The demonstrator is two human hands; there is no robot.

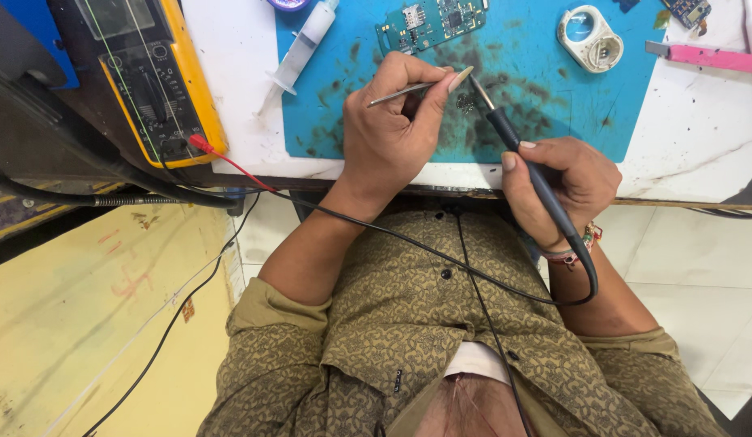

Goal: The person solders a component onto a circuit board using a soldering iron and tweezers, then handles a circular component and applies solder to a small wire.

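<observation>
Down at the bench edge, the left hand (392,133) is pinching a pair of thin silver metal tweezers (412,89) between thumb and curled fingers, the tips hidden behind the long thumbnail. Just beyond those fingertips a tiny dark metal component (466,102) is lying on the stained blue rubber work mat (554,97). The right hand (566,190) is gripping a slim black probe with a metal tip (521,154), its fingers wrapped tightly around the handle and its thumb pressing along the shaft; the tip is coming down right beside the component, though contact is too fine to tell. Farther beyond the left fingers a green circuit board (431,23) is resting on the mat, with a clear plastic syringe (305,44) off to their left.
</observation>
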